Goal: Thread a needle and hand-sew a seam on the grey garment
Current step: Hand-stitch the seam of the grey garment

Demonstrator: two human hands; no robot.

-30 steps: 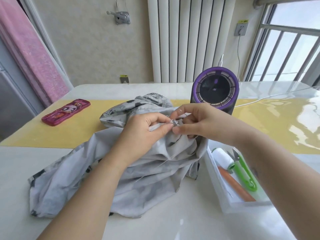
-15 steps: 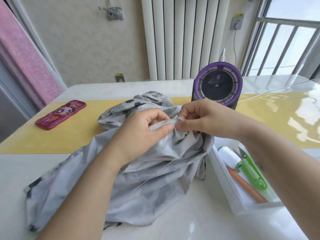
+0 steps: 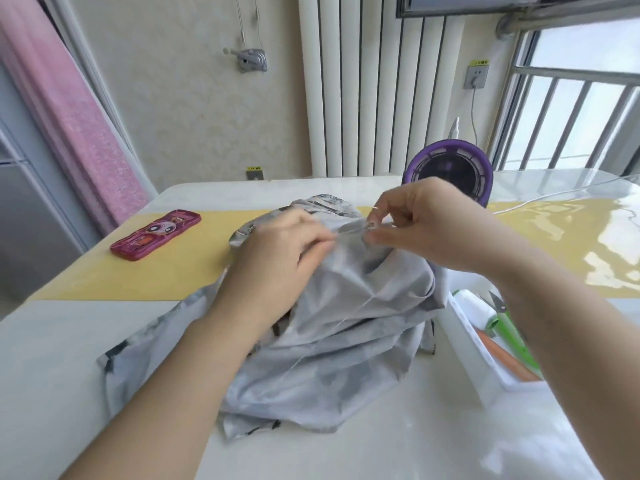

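Note:
The grey garment (image 3: pixel 332 348) lies bunched on the white table (image 3: pixel 69 358). My left hand (image 3: pixel 277 258) pinches a raised fold of it at the top. Just right of that fold, my right hand (image 3: pixel 426 226) pinches the needle (image 3: pixel 370 230) at the cloth with thumb and forefinger; the needle is tiny and blurred. A thin white thread (image 3: pixel 332 323) runs from the fold down across the fabric toward the front.
A white tray (image 3: pixel 474 344) at the right holds a white thread spool (image 3: pixel 474 306), green snips (image 3: pixel 509 327) and an orange stick. A purple-rimmed fan (image 3: pixel 453 168) stands behind my right hand. A pink case (image 3: pixel 156 233) lies on the yellow mat (image 3: pixel 156 271) at the left.
Both hands have lifted the fold slightly and drawn a little apart. The view has tilted upward, so the garment sits lower in frame.

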